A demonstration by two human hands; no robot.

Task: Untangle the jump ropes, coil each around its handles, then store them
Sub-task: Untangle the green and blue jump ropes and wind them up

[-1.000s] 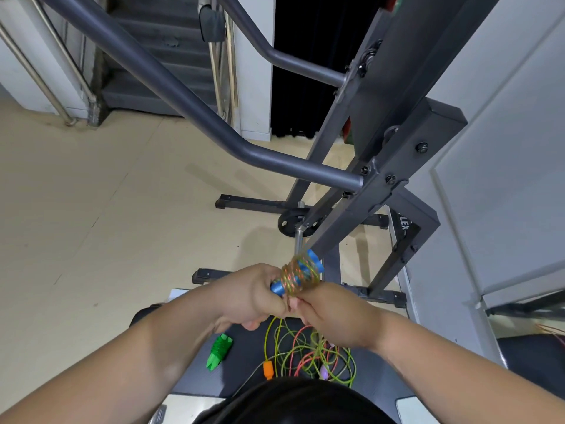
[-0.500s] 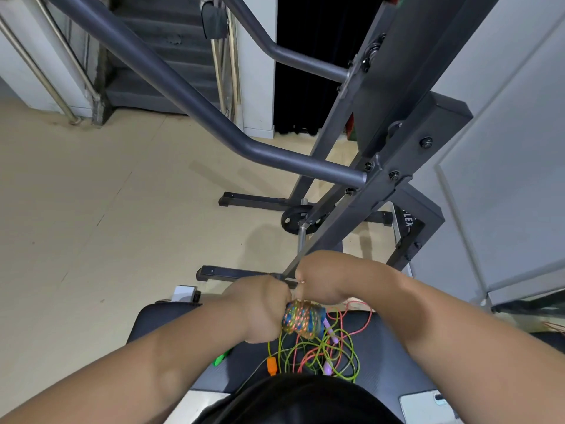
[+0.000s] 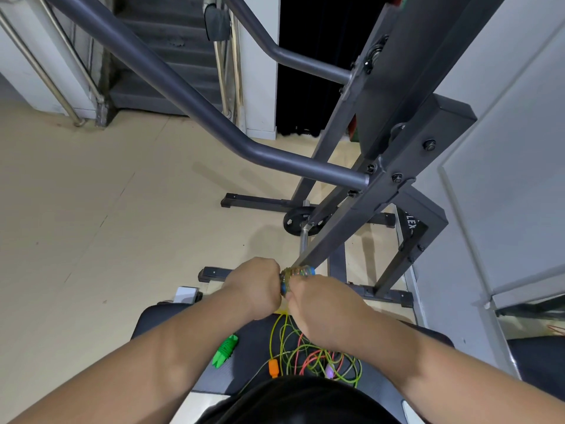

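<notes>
My left hand point(image 3: 255, 287) grips one end of a pair of blue jump-rope handles point(image 3: 298, 275) wound round with multicoloured rope. My right hand point(image 3: 318, 304) meets it from the right and pinches the rope at the handles. The bundle is held above a black padded bench point(image 3: 171, 325). On the bench lies a loose tangle of yellow-green and pink ropes point(image 3: 308, 353), with an orange handle point(image 3: 273, 368) and a pale purple handle point(image 3: 329, 370) in it. A green coiled rope bundle point(image 3: 225, 351) lies to the left of the tangle.
A grey steel gym frame point(image 3: 379, 185) with a long bent bar rises just beyond my hands. A black weight plate point(image 3: 298, 222) sits on its lower peg. A small white box point(image 3: 186, 294) lies on the beige floor by the bench. Stairs stand at the back.
The wound bundle dipped down to the bench half a second ago and is raised again now. My right hand has gone from above the bundle to its right side.
</notes>
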